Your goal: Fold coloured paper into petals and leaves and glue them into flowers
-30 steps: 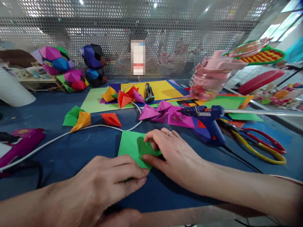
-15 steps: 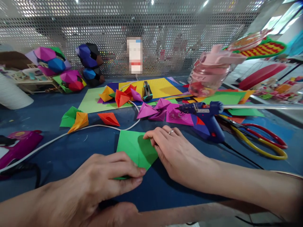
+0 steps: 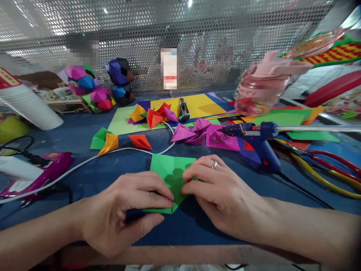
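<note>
Green paper point(image 3: 169, 171): folded sheet lying on the blue table point(image 3: 84, 131), near its front edge. Left hand point(image 3: 124, 210) pinches its near corner between thumb and fingers. Right hand point(image 3: 222, 195) has curled fingertips on its right side; whether they pinch it cannot be told. Glue gun point(image 3: 258, 141) lies near, beyond the right hand.

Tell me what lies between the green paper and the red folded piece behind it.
A white cable crosses the blue table there, shown in the head view.
</note>
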A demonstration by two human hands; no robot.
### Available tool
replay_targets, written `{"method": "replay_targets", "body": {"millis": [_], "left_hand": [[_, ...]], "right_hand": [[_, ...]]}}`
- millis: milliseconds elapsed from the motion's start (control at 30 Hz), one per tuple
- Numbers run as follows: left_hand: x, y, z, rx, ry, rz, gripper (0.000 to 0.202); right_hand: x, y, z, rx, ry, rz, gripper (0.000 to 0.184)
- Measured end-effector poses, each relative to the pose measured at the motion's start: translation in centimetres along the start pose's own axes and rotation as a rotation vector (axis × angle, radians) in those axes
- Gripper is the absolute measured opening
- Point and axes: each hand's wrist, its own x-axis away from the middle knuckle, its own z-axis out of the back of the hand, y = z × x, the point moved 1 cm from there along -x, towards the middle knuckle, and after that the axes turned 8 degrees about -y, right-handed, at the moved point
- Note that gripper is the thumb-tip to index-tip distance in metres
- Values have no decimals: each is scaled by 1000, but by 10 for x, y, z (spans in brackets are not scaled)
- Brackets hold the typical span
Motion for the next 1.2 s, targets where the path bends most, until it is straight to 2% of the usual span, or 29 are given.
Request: {"method": "replay_targets", "body": {"millis": [133, 233, 300, 500, 667, 933, 1200], "left_hand": [[4, -1, 22, -49, 5, 68, 35], [7, -4, 33, -115, -85, 113, 38], [8, -8, 35, -165, -141, 123, 40], [10, -21, 26, -242, -137, 60, 36], [8, -20, 22, -141, -57, 19, 19], [-2, -17, 6, -29, 114, 145, 10], [-13, -13, -7, -41, 179, 352, 17]], "right_hand": [[2, 0, -2, -8, -47, 114, 25], [2, 1, -3, 26, -64, 135, 26], [2, 2, -3, 46, -62, 145, 26], [2, 2, -3, 68, -63, 166, 25], [2, 2, -3, 80, -101, 200, 26], [3, 1, -2, 84, -186, 322, 20], [3, -1, -2, 49, -214, 280, 22]]}}
